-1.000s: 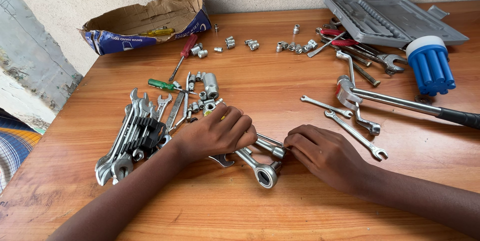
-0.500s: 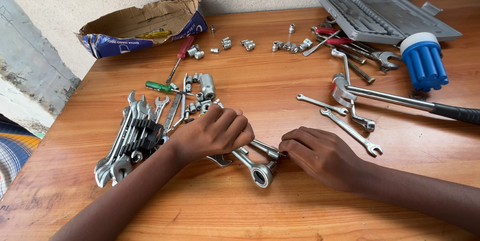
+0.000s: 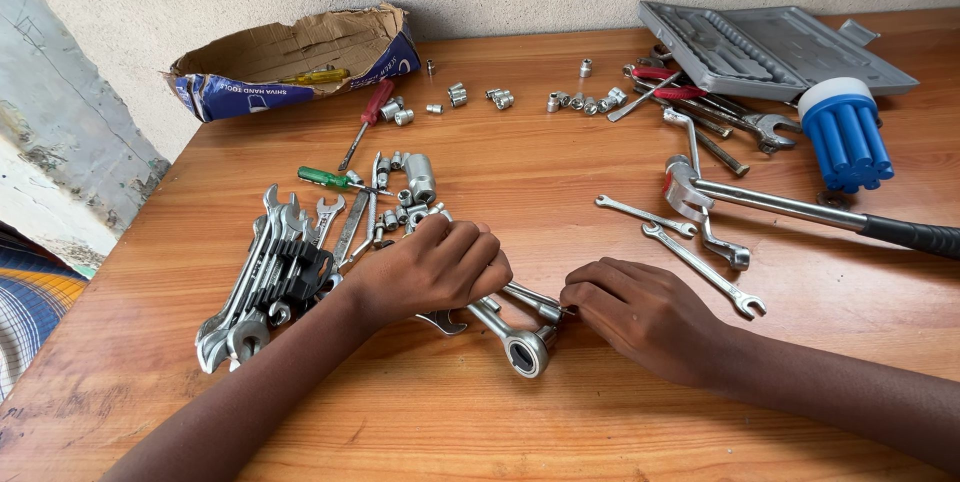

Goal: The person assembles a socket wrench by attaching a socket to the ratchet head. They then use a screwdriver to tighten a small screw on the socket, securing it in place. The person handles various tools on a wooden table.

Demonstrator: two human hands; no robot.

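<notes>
Both hands (image 3: 540, 292) grip a shiny chrome ratchet wrench (image 3: 515, 337), round-headed.

left hand (image 3: 440, 267) fisted, right hand (image 3: 640, 312) curled

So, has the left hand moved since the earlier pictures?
No. The left hand rests closed on the ratchet, just right of the wrench set, as before; only the camera shifted.

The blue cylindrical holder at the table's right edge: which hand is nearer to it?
Right. The right hand lies below and left of the blue holder, across the long-handled tool. The left hand is farther left, beside the wrench set.
</notes>
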